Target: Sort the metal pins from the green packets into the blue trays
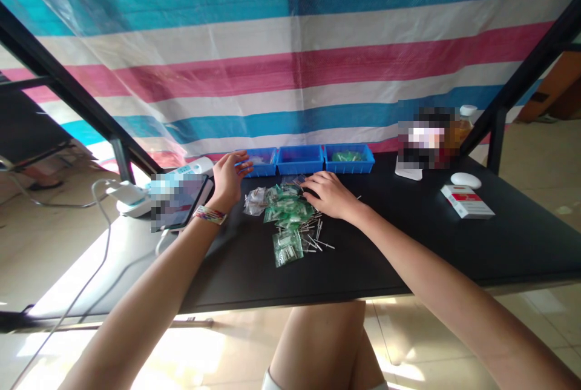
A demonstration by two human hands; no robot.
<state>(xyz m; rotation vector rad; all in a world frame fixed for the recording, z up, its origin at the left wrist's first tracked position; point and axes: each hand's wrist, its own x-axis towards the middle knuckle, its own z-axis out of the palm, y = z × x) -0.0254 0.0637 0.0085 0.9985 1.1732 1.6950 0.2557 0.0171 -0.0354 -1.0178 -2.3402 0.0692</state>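
My left hand (pixel 229 177) hovers above the black table (pixel 385 244), fingers stretched toward the leftmost blue bin (pixel 261 163), holding nothing that I can see. My right hand (pixel 329 193) rests palm down on a heap of small green plastic bags (pixel 288 211), fingers curled over them. One more green bag (pixel 287 247) lies nearer me, with loose metal pins (pixel 318 238) scattered beside it. A clear bag (pixel 255 201) sits at the left of the heap.
Three blue bins (pixel 302 160) line the back edge; the right one (pixel 349 158) holds green items. A phone (pixel 179 202) and a white device (pixel 136 196) with a cable lie at left. A red-white box (pixel 467 201), a white mouse (pixel 466 180) and a bottle (pixel 463 123) are at right.
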